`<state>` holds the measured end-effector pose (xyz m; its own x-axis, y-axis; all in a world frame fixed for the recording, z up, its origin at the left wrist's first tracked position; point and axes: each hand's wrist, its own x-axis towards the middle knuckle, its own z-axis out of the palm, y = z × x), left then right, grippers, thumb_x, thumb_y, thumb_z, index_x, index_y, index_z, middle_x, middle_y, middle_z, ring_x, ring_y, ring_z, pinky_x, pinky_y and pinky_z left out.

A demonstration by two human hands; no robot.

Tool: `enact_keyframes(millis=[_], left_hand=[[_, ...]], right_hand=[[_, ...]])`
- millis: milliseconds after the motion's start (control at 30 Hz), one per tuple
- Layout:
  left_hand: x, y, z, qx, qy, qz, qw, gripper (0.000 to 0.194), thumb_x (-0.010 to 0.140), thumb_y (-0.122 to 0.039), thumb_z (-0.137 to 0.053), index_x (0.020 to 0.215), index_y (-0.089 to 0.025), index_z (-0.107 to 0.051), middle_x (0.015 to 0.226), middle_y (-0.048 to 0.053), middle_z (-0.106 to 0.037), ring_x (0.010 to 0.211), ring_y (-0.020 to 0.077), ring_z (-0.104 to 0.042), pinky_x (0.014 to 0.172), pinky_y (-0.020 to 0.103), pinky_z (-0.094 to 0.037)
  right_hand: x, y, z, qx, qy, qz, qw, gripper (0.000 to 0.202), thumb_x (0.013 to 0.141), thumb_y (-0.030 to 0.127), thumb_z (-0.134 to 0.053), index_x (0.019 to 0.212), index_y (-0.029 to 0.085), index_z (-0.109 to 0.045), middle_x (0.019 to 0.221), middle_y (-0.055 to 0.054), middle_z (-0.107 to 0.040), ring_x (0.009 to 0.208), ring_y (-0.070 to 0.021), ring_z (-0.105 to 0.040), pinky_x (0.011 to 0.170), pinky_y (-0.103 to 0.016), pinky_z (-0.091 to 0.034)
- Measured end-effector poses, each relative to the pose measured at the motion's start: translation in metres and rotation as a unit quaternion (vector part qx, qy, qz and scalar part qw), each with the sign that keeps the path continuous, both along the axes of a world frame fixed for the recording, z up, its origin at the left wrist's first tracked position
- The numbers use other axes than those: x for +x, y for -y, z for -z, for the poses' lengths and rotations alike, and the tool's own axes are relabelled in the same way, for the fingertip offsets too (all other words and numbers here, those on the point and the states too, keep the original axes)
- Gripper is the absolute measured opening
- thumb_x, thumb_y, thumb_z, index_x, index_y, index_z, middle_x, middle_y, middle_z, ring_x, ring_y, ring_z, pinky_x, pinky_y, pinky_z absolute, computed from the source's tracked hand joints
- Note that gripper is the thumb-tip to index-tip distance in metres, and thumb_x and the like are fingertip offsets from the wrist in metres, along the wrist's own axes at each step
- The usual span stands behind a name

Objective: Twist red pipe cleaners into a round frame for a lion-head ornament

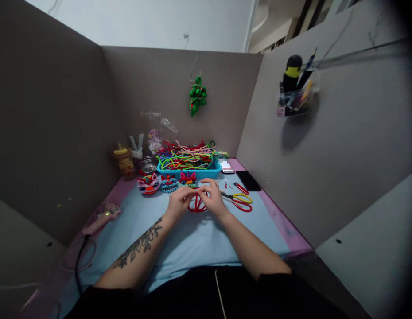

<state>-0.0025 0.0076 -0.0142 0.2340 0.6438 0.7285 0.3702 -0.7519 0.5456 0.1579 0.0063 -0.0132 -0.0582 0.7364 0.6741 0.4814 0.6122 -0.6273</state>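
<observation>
My left hand (181,203) and my right hand (211,198) meet over the middle of the blue cloth. Their fingertips are pinched together on the top of a round red pipe-cleaner frame (196,204), which has bars running across its ring. The fingers hide its upper edge. Just beyond my hands stand three fuzzy animal heads: a pink and red one (148,184), a blue one (169,184) and a red one (188,179). To the right of my right hand lie scissors (237,201) with one yellow and one red handle.
A blue tray (189,174) heaped with coloured pipe cleaners stands at the back. A glue gun (103,218), its light green, lies left with a cable. At right are a black phone (248,180) and a small red tool (241,188). Partitions enclose three sides.
</observation>
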Motion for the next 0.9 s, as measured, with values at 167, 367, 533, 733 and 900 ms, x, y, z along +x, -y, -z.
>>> enact_keyframes(millis=[167, 367, 533, 733, 900], left_hand=[[0.0004, -0.0025, 0.0004, 0.016, 0.003, 0.003, 1.000, 0.015, 0.083, -0.019, -0.055, 0.084, -0.019, -0.069, 0.081, 0.005, -0.062, 0.077, 0.0140, -0.058, 0.069, 0.026, -0.048], [0.0016, -0.0023, -0.0007, -0.045, 0.020, 0.006, 0.999, 0.013, 0.081, -0.017, -0.054, 0.082, -0.019, -0.067, 0.082, 0.005, -0.067, 0.079, 0.0155, -0.060, 0.074, 0.028, -0.047], [0.0001, -0.0043, 0.0010, -0.147, 0.048, 0.010, 0.988, 0.012, 0.079, -0.020, -0.055, 0.083, -0.017, -0.066, 0.081, 0.004, -0.068, 0.075, 0.0155, -0.061, 0.071, 0.026, -0.047], [0.0016, -0.0086, 0.0016, -0.226, 0.113, 0.047, 0.966, 0.013, 0.075, -0.023, -0.058, 0.081, -0.014, -0.065, 0.076, 0.004, -0.066, 0.070, 0.0137, -0.060, 0.065, 0.024, -0.047], [0.0039, -0.0072, -0.0009, -0.292, 0.161, 0.064, 0.941, 0.015, 0.070, -0.023, -0.062, 0.081, -0.014, -0.066, 0.072, 0.003, -0.065, 0.065, 0.0123, -0.059, 0.061, 0.023, -0.047]], right_hand=[[0.0009, -0.0076, 0.0059, -0.084, -0.017, -0.057, 0.995, 0.013, 0.078, 0.018, -0.055, 0.067, 0.020, -0.063, 0.106, -0.006, -0.054, 0.106, -0.0213, -0.048, 0.095, -0.038, -0.034], [0.0000, -0.0085, 0.0070, -0.104, -0.028, -0.056, 0.993, 0.010, 0.076, 0.019, -0.057, 0.068, 0.020, -0.062, 0.105, -0.006, -0.053, 0.105, -0.0217, -0.049, 0.095, -0.040, -0.034], [-0.0020, -0.0036, 0.0028, -0.052, -0.042, -0.017, 0.998, 0.007, 0.073, 0.018, -0.061, 0.067, 0.020, -0.062, 0.101, -0.007, -0.054, 0.103, -0.0212, -0.050, 0.094, -0.038, -0.035], [-0.0016, -0.0035, 0.0037, -0.025, -0.054, 0.000, 0.998, 0.009, 0.072, 0.014, -0.061, 0.066, 0.020, -0.063, 0.098, -0.006, -0.054, 0.100, -0.0204, -0.051, 0.091, -0.037, -0.037], [-0.0014, -0.0033, 0.0047, -0.001, -0.048, 0.012, 0.999, 0.013, 0.073, 0.012, -0.058, 0.067, 0.021, -0.065, 0.097, -0.005, -0.054, 0.099, -0.0207, -0.051, 0.090, -0.038, -0.038]])
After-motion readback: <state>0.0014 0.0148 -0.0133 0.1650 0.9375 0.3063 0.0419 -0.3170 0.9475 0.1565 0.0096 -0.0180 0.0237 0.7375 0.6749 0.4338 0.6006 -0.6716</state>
